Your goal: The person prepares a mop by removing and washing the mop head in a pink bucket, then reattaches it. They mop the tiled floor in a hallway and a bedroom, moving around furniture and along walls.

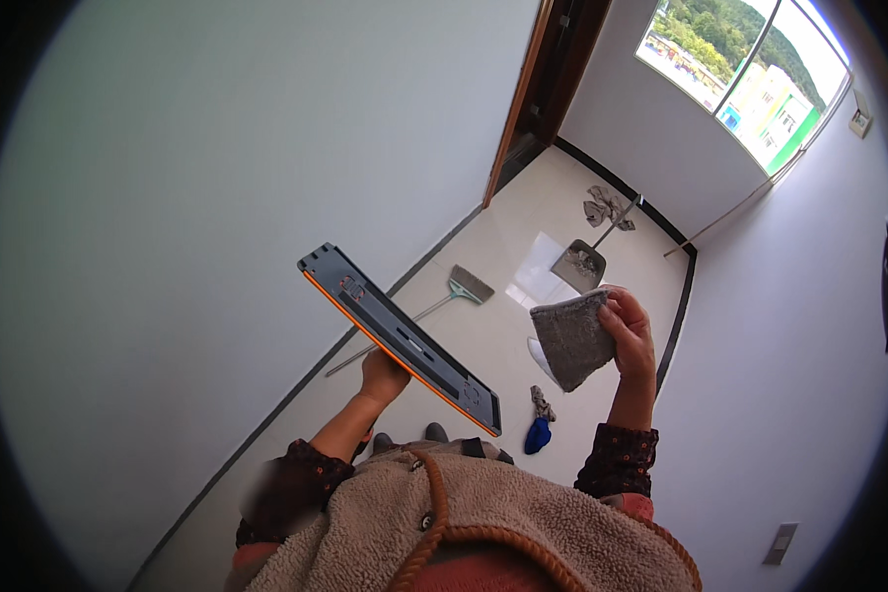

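My right hand [631, 331] pinches a gray cloth pad [572, 341]; my left hand [384, 377], fingertips hidden, grips an orange-edged panel [402, 337] midway.

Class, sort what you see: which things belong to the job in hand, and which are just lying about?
In hand:
orange-edged dark panel, left hand
grey cloth, right hand

Apparently just lying about, on the floor:
broom
dustpan
crumpled grey-brown rags
blue item
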A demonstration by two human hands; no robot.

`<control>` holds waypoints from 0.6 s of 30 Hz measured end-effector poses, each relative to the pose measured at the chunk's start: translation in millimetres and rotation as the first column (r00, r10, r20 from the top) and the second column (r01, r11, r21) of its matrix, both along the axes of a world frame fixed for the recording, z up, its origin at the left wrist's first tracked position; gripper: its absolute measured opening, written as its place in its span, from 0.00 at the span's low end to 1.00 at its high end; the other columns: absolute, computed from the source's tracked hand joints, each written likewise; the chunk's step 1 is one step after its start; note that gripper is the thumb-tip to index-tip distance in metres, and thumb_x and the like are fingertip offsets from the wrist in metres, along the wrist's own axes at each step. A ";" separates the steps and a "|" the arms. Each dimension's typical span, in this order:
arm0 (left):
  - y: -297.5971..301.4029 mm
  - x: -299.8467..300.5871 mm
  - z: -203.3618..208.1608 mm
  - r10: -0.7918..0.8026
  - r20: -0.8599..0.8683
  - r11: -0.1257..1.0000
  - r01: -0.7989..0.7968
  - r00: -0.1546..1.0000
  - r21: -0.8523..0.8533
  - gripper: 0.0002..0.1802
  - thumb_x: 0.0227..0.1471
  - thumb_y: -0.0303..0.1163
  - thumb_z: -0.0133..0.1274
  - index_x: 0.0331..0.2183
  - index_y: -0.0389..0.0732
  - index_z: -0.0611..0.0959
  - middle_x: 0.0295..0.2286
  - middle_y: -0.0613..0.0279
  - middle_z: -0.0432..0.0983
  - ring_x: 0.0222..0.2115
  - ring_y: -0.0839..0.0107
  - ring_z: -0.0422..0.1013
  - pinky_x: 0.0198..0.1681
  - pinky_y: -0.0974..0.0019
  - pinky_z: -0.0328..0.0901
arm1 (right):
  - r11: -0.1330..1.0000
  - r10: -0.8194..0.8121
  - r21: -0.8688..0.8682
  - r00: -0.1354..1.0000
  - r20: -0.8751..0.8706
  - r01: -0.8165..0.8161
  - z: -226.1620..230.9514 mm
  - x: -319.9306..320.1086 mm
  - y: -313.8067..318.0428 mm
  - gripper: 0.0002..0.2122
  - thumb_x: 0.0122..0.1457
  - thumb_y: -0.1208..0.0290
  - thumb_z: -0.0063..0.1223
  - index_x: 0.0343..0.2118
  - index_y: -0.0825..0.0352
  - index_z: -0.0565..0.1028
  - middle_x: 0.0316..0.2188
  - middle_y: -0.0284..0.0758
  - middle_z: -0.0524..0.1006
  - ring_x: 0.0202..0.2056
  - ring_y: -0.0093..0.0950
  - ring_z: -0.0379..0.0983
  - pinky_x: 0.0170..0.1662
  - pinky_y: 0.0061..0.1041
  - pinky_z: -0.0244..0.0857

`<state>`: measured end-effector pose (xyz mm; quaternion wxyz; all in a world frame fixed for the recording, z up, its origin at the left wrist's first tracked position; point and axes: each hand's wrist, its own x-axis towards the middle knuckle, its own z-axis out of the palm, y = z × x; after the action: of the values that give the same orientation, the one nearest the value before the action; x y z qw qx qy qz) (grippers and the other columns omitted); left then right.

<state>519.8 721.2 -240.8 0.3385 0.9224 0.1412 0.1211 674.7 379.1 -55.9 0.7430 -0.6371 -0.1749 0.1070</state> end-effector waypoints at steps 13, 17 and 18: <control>-5.5 -24.3 -60.7 -0.186 0.130 0.940 0.215 0.974 -0.266 0.22 0.57 0.40 0.52 0.53 0.47 0.75 0.55 0.58 0.69 0.55 0.54 0.64 0.59 0.48 0.58 | 0.575 0.756 -0.063 0.501 0.421 -0.816 159.3 -37.8 83.5 0.08 0.57 0.77 0.56 0.35 0.79 0.78 0.27 0.48 0.80 0.20 0.33 0.75 0.23 0.27 0.67; -10.4 -29.1 -48.9 -0.149 0.338 0.975 0.082 0.929 0.205 0.19 0.53 0.37 0.56 0.47 0.45 0.80 0.48 0.55 0.74 0.52 0.51 0.66 0.56 0.50 0.60 | 0.328 0.921 -0.101 0.294 0.256 -0.939 155.5 -30.1 129.9 0.10 0.58 0.79 0.57 0.39 0.80 0.77 0.35 0.49 0.81 0.33 0.37 0.80 0.36 0.29 0.71; -13.0 -27.1 -51.4 -0.138 0.377 0.976 0.060 0.916 0.210 0.18 0.52 0.36 0.56 0.46 0.45 0.80 0.46 0.55 0.74 0.51 0.52 0.67 0.54 0.51 0.60 | 0.322 0.918 -0.046 0.300 0.257 -0.946 148.0 -29.2 139.0 0.11 0.57 0.80 0.57 0.42 0.79 0.77 0.38 0.48 0.81 0.38 0.37 0.80 0.43 0.28 0.71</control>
<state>492.7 708.2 -292.2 0.2742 0.9144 0.0116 0.2977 645.5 518.0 92.1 0.5512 -0.3812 -0.6043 0.4309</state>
